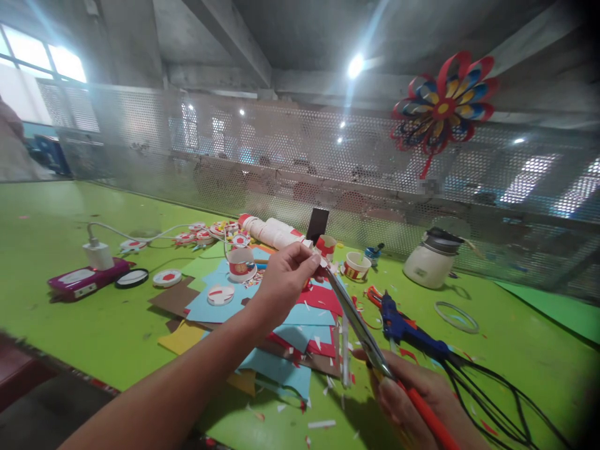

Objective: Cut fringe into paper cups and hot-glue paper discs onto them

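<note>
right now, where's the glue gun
Head view, right of centre: the glue gun lies on the table beyond the right hand, left of the ring.

One camera, worn on the head, looks forward and down across the green table [42, 244] to the perforated screen [285, 159], with the left hand [291, 270] and the right hand [412, 397] near.

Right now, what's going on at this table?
A person's right hand holds scissors, their far ends close to the left hand, which pinches a small pale piece, too small to identify. Coloured sheets and scraps lie below on the green table, with a blue glue gun to the right.
</note>
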Demonstrator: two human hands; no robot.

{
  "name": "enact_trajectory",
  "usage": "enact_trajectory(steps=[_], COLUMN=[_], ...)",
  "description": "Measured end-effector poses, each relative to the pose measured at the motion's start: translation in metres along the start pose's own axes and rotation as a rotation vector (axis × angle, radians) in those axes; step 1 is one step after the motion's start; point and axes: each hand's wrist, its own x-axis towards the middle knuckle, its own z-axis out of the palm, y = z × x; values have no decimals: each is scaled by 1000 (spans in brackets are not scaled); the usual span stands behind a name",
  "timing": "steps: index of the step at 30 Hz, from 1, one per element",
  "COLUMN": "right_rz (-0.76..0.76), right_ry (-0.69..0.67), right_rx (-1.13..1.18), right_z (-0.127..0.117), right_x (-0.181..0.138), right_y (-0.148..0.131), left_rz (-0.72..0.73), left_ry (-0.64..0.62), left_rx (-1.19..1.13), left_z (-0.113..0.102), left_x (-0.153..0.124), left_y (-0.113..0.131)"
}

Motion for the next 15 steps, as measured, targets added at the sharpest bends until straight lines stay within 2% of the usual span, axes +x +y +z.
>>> enact_trajectory(steps=[10, 15], right_rz=[-8, -33], right_ry=[119, 111], right_rx=[-109, -139], right_z=[4, 4], right_x=[-1, 0], right_y=[-2, -3], left_rz=[58, 56], left_ry=[72, 96], left_rx=[11, -12], left_z=[12, 14], left_x=[-9, -11], left_y=[5, 5])
